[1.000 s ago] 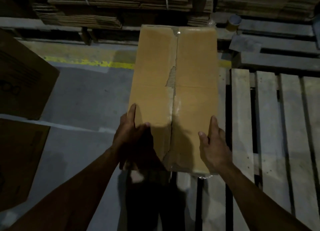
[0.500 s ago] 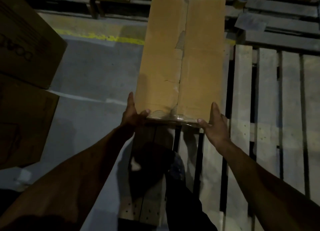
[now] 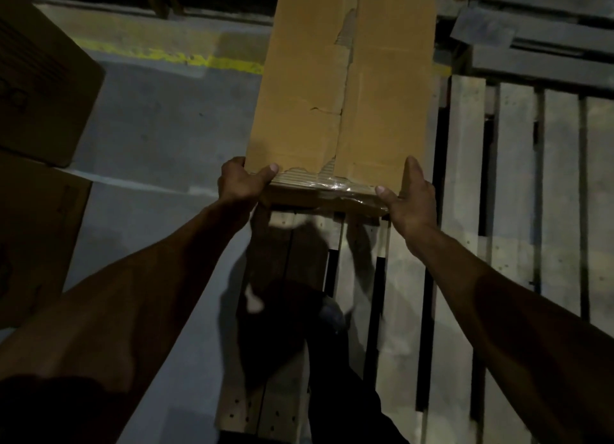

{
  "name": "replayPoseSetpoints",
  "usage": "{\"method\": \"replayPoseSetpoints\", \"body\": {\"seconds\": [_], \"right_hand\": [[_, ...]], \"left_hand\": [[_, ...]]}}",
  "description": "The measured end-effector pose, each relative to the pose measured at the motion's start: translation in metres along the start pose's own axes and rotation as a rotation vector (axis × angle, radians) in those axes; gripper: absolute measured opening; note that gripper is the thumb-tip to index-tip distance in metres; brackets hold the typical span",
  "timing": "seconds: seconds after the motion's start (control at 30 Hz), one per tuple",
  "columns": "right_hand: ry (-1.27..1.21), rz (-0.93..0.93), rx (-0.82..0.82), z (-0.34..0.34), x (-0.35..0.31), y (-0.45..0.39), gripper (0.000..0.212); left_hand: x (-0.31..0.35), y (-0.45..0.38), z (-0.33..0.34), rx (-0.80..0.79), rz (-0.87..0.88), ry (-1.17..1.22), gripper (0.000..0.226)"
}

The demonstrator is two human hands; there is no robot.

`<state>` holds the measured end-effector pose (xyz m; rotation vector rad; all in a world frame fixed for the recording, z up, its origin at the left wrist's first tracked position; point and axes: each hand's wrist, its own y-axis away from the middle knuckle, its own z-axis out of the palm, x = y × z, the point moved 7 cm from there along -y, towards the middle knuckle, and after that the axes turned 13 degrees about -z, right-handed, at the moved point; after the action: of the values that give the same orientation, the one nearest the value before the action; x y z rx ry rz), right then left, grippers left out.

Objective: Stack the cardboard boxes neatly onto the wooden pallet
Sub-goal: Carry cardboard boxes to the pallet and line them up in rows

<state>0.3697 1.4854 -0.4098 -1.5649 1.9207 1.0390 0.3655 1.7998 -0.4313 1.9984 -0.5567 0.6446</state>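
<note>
1. A long cardboard box (image 3: 345, 88) lies lengthwise over the left edge of the wooden pallet (image 3: 465, 211), its far end cut off by the top of the view.
2. The box's top seam is torn in places, showing corrugated board, and clear tape wraps its near end.
3. The left hand (image 3: 241, 181) grips the box's near left corner, thumb curled over the top face.
4. The right hand (image 3: 413, 201) grips the near right corner, thumb hooked onto the taped end, fingers along the side.
5. The pallet's pale slats run away from the person, with dark gaps between them.
6. Two more cardboard boxes (image 3: 40, 88) stand at the left on the grey floor (image 3: 166, 128).
7. A yellow line (image 3: 186, 58) crosses the floor beyond them.
</note>
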Motion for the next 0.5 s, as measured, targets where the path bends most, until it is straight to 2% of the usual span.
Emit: {"method": "replayPoseSetpoints", "body": {"seconds": [0.3, 0.5], "right_hand": [[0.025, 0.023, -0.001, -0.001, -0.004, -0.009, 0.08], [0.021, 0.014, 0.007, 0.002, -0.002, 0.0, 0.082]], "left_hand": [[0.007, 0.002, 0.001, -0.008, 0.005, -0.008, 0.04], [-0.001, 0.006, -0.003, -0.007, -0.026, 0.002, 0.047]]}}
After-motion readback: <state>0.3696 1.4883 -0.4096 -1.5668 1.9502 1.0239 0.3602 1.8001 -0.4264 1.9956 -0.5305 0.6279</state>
